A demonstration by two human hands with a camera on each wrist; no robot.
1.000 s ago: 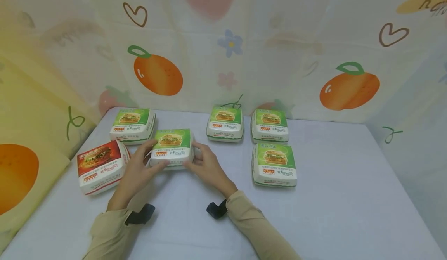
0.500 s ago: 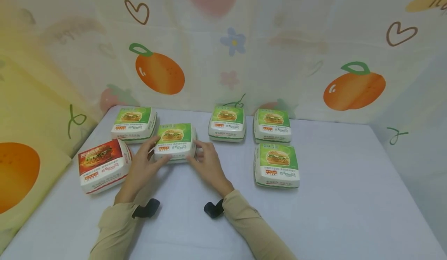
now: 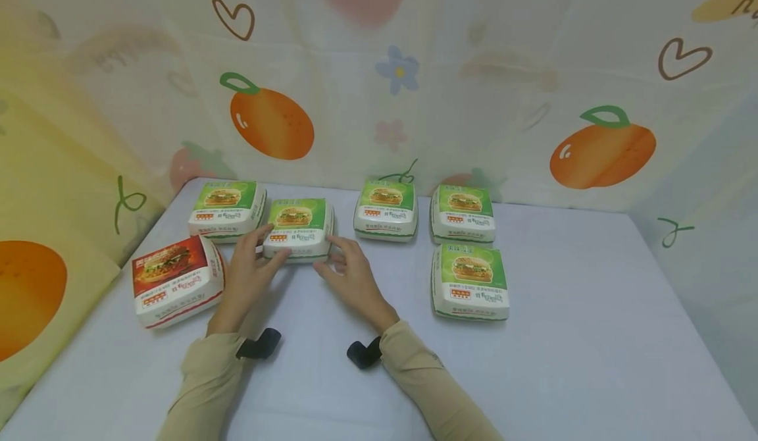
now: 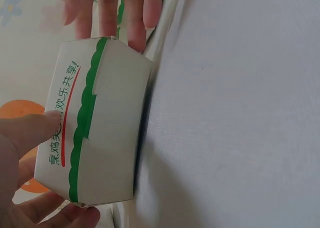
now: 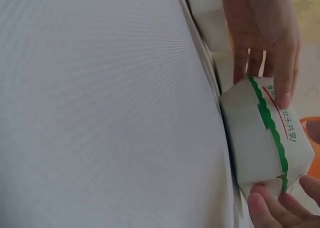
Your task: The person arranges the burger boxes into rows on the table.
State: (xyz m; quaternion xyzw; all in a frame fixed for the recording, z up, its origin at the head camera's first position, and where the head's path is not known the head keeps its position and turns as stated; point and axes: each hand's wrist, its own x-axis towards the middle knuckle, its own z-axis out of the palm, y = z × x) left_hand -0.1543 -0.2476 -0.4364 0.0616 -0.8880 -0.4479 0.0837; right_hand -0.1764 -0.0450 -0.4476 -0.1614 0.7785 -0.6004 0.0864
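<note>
I am holding the green box (image 3: 299,228) between my two hands, beyond both wrists, toward the far edge of the table (image 3: 592,362) and on its left half. It is lying straight ahead of my fingertips, its lid nearly square, so no long axis is standing out; its near face is running roughly along the far edge. Neither hand is plainly nearer, since both are touching it. My left hand (image 3: 251,273) is gripping, thumb pressing the near face and fingers going round the left end. My right hand (image 3: 353,280) is only laying fairly straight fingers against the right end, its thumb standing apart. I cannot tell whether the whole base is resting on the cloth.

The gap that matters is on my left: the corner box (image 3: 227,210), sitting by the far left corner, is just beside mine, and I cannot tell whether they are touching. The red box (image 3: 174,280) is lying askew by the left edge, near my left hand. To my right, a visible gap is separating mine from the middle box (image 3: 386,209) at the far edge.
</note>
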